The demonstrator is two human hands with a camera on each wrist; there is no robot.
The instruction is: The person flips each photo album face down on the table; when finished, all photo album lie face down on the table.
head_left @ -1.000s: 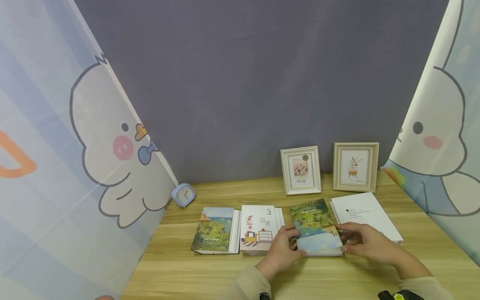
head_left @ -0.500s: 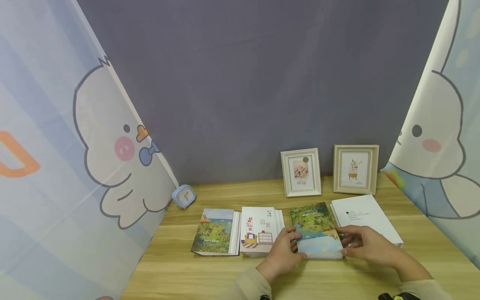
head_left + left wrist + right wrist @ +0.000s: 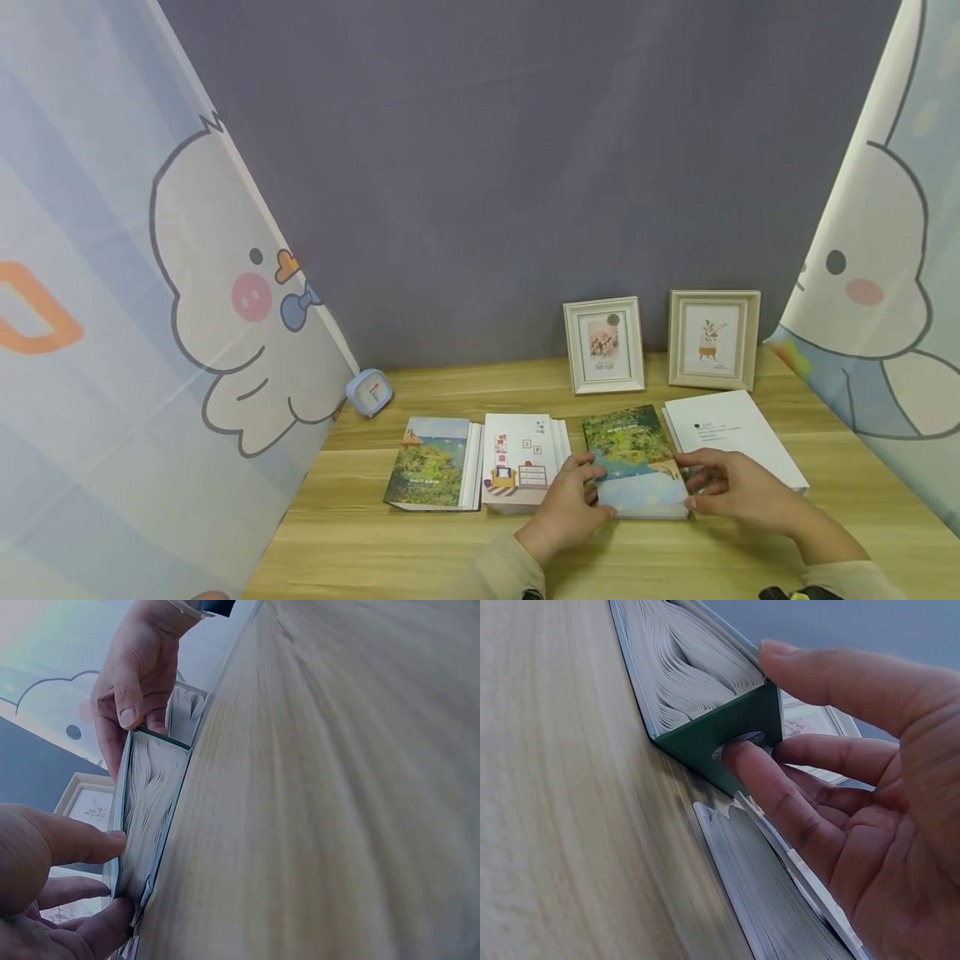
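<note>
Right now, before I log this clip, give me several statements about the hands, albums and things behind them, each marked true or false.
1. The left hand and right hand grip the same album. True.
2. The clock stands between the two frames. False: the clock is left of both the left frame and the right frame.
3. The white album lies right of the gripped one. True.
4. The gripped album's cover faces the same way as the leftmost one's. False: it is reversed from the leftmost album.
5. A right-hand finger touches the gripped album's green spine. True.
</note>
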